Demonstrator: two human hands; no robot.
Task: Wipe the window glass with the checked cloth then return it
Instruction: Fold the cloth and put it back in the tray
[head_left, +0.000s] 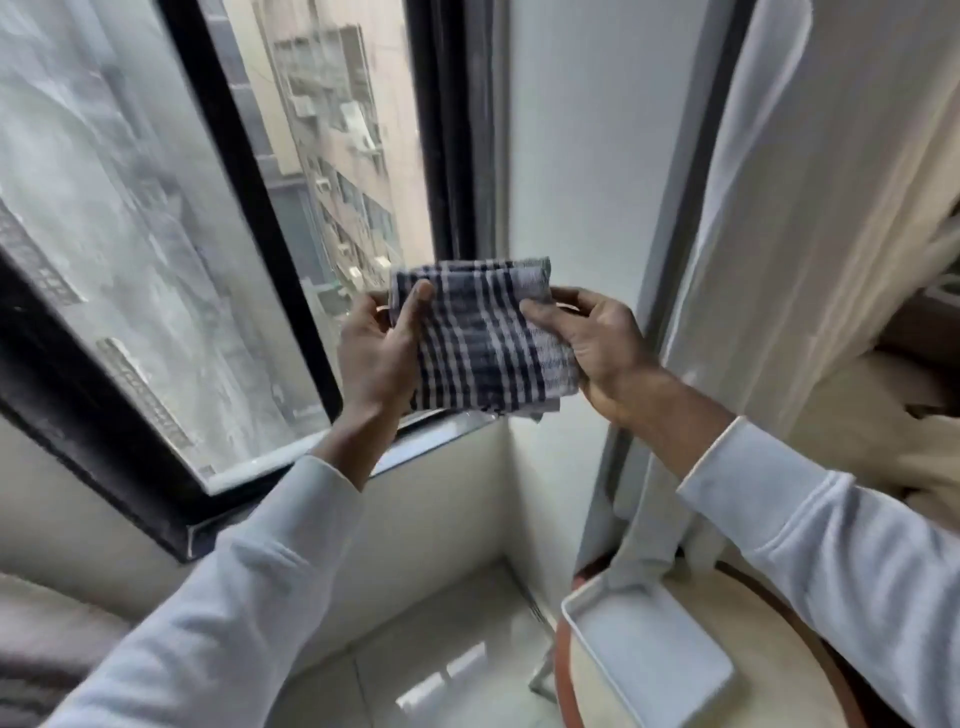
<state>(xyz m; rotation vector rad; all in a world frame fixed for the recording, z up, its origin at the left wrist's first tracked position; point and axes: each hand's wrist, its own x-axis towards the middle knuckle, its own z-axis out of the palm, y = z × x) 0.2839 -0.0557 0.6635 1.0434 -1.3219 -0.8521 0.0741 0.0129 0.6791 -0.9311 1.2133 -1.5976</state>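
A folded checked cloth (483, 338), dark blue with white stripes, is held up between both hands in front of the window's right corner. My left hand (376, 353) grips its left edge with the thumb on top. My right hand (592, 343) pinches its right edge. The window glass (322, 156) lies behind and to the left, framed in black, with buildings showing through it. The cloth does not touch the glass.
A black window frame (244, 197) divides two panes above a pale sill (431, 431). A white curtain (779, 234) hangs at the right. Below right, a white rectangular tray (644, 660) rests on a round table (753, 613). Glossy floor tiles lie beneath.
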